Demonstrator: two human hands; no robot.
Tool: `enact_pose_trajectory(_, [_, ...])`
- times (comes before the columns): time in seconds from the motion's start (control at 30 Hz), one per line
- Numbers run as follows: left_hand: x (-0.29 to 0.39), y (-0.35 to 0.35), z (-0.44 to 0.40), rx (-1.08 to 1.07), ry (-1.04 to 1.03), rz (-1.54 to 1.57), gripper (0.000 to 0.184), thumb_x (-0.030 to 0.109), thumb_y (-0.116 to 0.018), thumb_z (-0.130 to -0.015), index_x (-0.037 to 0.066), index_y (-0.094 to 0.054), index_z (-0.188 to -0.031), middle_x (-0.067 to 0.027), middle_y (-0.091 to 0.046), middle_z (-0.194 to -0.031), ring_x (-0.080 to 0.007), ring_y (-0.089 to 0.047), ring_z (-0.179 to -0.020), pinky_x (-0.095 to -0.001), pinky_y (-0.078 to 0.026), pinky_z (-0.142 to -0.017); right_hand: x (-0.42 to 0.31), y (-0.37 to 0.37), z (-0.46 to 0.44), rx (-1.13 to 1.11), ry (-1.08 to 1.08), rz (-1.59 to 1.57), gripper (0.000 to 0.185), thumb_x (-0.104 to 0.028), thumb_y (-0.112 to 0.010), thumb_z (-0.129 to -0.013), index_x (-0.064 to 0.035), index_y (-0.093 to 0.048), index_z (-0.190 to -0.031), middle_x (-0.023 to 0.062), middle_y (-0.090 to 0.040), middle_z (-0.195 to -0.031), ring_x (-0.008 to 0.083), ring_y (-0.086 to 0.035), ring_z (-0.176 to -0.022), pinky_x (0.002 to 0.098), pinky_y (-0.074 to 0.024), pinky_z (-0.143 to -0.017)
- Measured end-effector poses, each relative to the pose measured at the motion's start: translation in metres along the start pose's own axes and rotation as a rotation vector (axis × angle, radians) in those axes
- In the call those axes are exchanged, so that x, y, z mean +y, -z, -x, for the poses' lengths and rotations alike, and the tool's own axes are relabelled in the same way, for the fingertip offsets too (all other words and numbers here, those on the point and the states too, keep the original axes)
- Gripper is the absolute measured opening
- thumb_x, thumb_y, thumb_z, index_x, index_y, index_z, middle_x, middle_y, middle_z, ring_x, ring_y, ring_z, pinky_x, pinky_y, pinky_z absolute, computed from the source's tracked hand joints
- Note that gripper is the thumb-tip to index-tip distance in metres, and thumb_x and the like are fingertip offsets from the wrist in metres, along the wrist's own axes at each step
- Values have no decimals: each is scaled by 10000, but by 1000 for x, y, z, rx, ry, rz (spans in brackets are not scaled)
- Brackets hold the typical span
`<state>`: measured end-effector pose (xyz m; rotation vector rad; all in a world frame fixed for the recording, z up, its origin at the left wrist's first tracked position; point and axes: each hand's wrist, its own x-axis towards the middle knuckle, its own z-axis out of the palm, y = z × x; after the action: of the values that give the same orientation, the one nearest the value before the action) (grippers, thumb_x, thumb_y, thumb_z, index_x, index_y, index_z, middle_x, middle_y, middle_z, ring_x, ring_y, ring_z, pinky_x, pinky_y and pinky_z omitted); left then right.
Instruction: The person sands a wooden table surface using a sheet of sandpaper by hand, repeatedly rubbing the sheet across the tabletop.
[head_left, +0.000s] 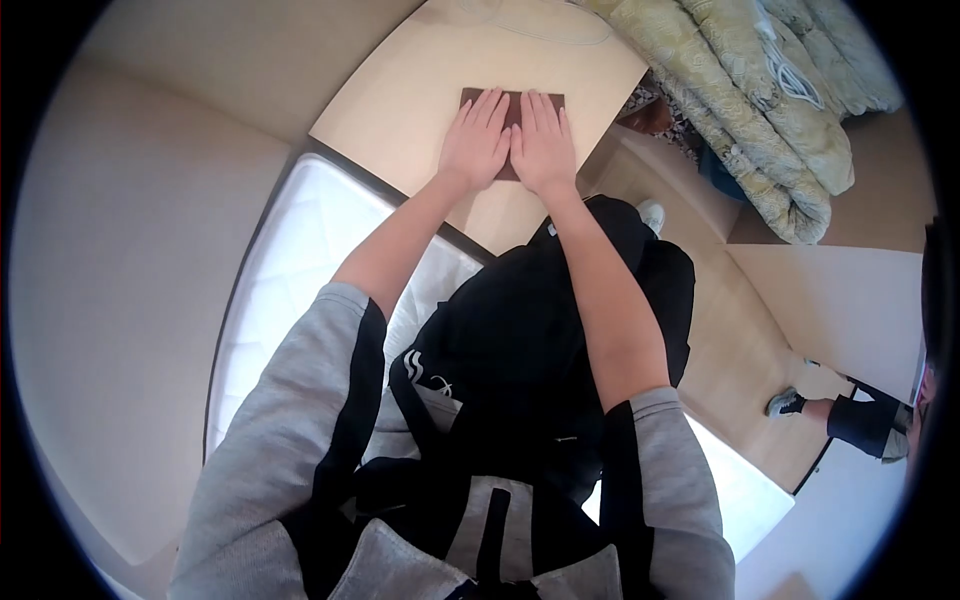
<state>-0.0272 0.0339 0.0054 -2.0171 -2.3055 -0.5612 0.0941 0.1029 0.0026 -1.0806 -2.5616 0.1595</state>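
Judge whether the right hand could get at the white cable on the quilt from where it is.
Probably, with a lean: the right hand lies flat on the brown square, and the white cable rests uncovered atop the quilt, nothing visibly blocking it.

A pale wall (150,270) flanks a white mattress (305,220) near light wood-toned flooring (730,350).
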Motion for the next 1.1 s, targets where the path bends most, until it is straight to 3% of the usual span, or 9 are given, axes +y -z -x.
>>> enact_pose_trajectory(0.37, [16,21,59,65,82,211,558,270,-359,-963,-22,-259,-1429,-191,-350,-1457,-284,-301,-1379,-404,-199,-1155,-30,8,52,16,-9,-72,592,-306,-426,-911,-44,-327,-1433,92,-317,-1500,216,-233,-1413,431,-142,-1169])
enact_pose_trajectory(0.63, [17,23,68,36,65,76,484,192,-363,-956,4,-335,-1401,-135,-334,-1475,-235,-278,-1391,-383,-197,-1160,-35,8,59,-20,-9,-81,601,-359,-407,-933,-46,-317,-1437,82,-315,-1501,212,-209,-1419,423,-124,-1171])
enact_pose_trajectory(0.97, [3,14,45,57,18,43,473,219,-364,-961,10,-363,-1385,-130,-344,-1471,-249,-291,-1384,-394,-211,-1151,-31,1,39,123,30,-49,510,-278,-418,-939,-19,-390,-1377,125,-404,-1428,269,-324,-1356,445,-213,-1137])
enact_pose_trajectory(1.1, [-5,11,25,81,-20,81,461,222,-355,-967,19,-371,-1380,-123,-364,-1459,-252,-314,-1372,-396,-224,-1145,-24,0,24,66,-2,-49,553,-323,-389,-938,-34,-356,-1409,99,-355,-1470,230,-268,-1389,426,-157,-1159])
